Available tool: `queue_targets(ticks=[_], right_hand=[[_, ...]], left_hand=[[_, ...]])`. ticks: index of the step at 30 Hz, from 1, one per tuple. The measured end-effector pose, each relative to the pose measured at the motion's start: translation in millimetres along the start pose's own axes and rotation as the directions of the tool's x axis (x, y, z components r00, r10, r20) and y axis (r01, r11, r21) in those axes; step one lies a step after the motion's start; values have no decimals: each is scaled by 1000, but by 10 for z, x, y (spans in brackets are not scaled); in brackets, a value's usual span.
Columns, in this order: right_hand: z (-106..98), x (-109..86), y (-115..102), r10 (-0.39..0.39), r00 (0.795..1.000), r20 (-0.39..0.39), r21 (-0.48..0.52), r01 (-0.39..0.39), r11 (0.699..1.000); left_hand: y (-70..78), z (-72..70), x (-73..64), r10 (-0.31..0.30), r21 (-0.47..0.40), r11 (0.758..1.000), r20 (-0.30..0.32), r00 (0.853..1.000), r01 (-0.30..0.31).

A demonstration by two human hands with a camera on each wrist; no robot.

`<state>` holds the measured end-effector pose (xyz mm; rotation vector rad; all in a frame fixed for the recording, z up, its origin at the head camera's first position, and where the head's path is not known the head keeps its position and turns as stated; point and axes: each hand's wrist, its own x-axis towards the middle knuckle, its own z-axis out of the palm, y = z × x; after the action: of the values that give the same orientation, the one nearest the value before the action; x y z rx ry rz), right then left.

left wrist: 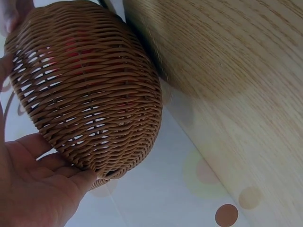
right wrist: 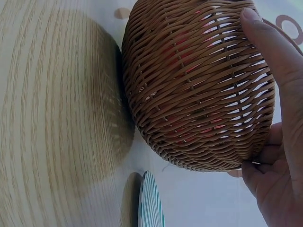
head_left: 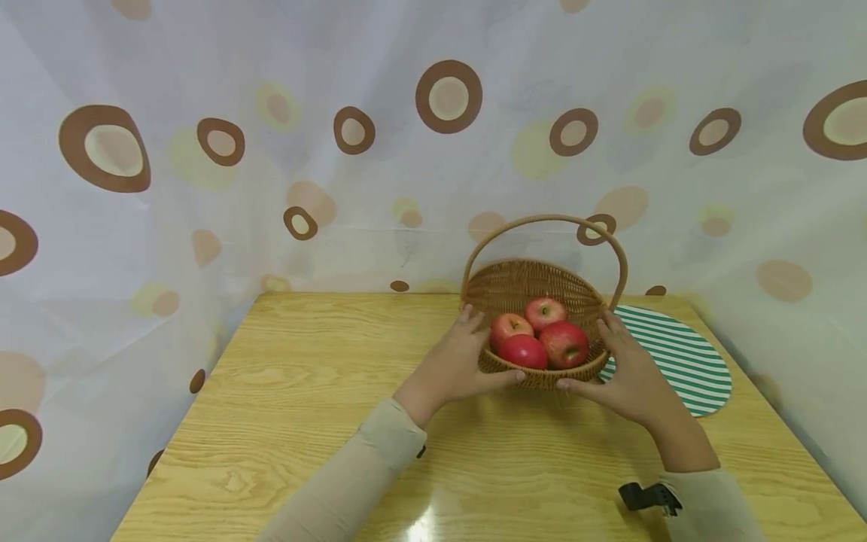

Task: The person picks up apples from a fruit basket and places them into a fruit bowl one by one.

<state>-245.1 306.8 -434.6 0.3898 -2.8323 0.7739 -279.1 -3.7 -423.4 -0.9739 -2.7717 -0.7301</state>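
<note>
We see the wicker basket right of centre in the head frame, directly between the two hands, its longer axis running across the picture roughly from one hand to the other, so neither is clearly nearer. Four red apples lie together inside it, and its arched handle rises above them. Our left hand grips the left end, thumb along the near rim; our right hand holds the opposite end the same way. We cannot tell whether the base touches the wooden table. Behind the right hand, toward the right of the frame, lies a green-and-white striped mat, partly hidden by hand and basket. A circle-patterned cloth fills the upper frame.
</note>
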Motion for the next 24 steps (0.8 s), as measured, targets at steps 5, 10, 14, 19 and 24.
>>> queue_targets(ticks=[5, 10, 14, 19, 24], right_hand=[[2, -1, -7, 4, 1000, -7, 4, -4, 1000], [11, 3, -12, 1, 1000, -12, 10, -1, 1000], [11, -2, -22, 7, 1000, -9, 14, -7, 1000], [12, -17, -55, 32, 999, 10, 33, -32, 999], [11, -37, -60, 40, 999, 6, 29, -40, 999]], left_hand=[[-4, 10, -10, -27, 17, 999, 2, 1000, 27], [-3, 27, -20, -29, 19, 999, -12, 1000, 29], [2, 30, -26, -25, 16, 1000, -19, 999, 26], [0, 31, -38, -18, 34, 999, -25, 1000, 19], [6, 45, -49, -21, 64, 998, -24, 999, 22]])
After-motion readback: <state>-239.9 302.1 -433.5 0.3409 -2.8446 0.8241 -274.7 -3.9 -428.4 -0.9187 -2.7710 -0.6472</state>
